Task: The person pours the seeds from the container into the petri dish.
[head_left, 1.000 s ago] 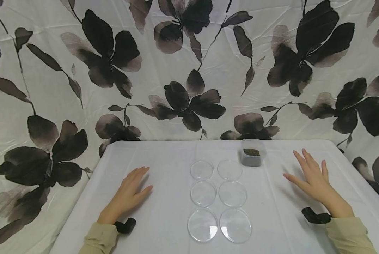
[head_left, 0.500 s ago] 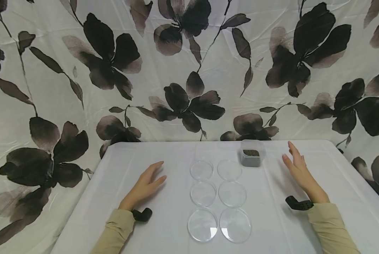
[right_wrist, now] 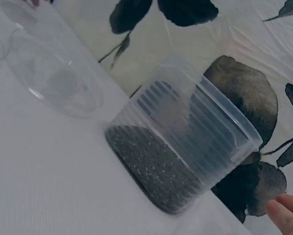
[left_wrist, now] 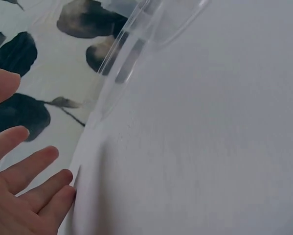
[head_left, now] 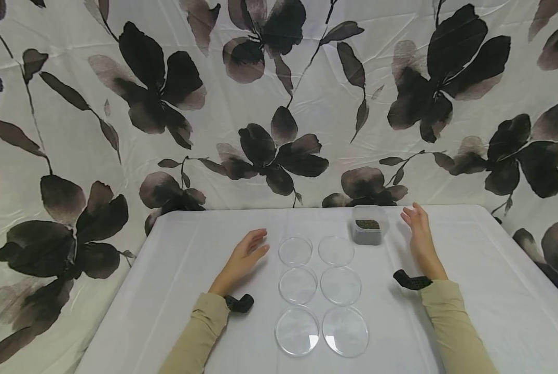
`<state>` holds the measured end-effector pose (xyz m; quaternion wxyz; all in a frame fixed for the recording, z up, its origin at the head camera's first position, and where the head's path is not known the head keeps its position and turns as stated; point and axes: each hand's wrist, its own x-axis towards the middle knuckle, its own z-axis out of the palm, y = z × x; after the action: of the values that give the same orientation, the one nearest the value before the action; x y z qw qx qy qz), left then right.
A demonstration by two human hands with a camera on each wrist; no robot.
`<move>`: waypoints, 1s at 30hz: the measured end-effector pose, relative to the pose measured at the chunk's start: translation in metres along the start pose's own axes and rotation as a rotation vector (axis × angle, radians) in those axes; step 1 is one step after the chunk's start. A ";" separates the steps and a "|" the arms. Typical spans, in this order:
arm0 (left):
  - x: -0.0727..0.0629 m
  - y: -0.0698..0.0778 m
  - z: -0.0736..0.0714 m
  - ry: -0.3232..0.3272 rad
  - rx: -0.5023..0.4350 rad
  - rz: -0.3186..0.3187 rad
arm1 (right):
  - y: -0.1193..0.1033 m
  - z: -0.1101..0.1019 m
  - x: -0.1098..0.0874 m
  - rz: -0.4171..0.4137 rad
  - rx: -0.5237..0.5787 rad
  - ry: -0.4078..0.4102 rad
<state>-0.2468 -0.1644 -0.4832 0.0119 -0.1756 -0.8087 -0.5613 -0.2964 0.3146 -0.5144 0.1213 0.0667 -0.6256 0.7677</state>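
My left hand (head_left: 242, 262) hovers above the table, fingers loosely extended and holding nothing, just left of the far clear round dish (head_left: 295, 251). In the left wrist view the fingers (left_wrist: 33, 169) are spread apart. My right hand (head_left: 421, 241) is raised to the right of a clear plastic tub (head_left: 367, 236), apart from it, with relaxed fingers and nothing held. The right wrist view shows the tub's ribbed wall (right_wrist: 185, 112) and dark green granular contents (right_wrist: 151, 164) filling its lower part. Fingertips (right_wrist: 283, 215) show at that view's lower right corner.
Several clear round dishes stand in two columns mid-table, among them a near left dish (head_left: 297, 331) and near right dish (head_left: 345, 331). A white cloth covers the table (head_left: 166, 270). Behind its far edge hangs a floral curtain (head_left: 204, 119).
Both hands have moved inward and away from me: the left towards the dishes, the right towards the tub. The right hand's fingers are less spread. Dishes and tub stay put.
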 end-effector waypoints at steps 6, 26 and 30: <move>0.019 -0.004 0.023 0.023 -0.104 0.014 | -0.039 0.051 -0.015 0.189 -0.040 0.064; 0.008 0.003 0.036 -0.048 0.041 0.064 | -0.017 0.058 -0.026 0.136 0.007 0.022; 0.009 0.000 0.033 -0.100 0.042 0.092 | -0.016 0.059 -0.025 0.126 -0.029 -0.007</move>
<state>-0.2495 -0.1323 -0.4936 0.0011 -0.2400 -0.8110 -0.5335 -0.2708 0.2576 -0.4940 0.0716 0.0281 -0.6402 0.7644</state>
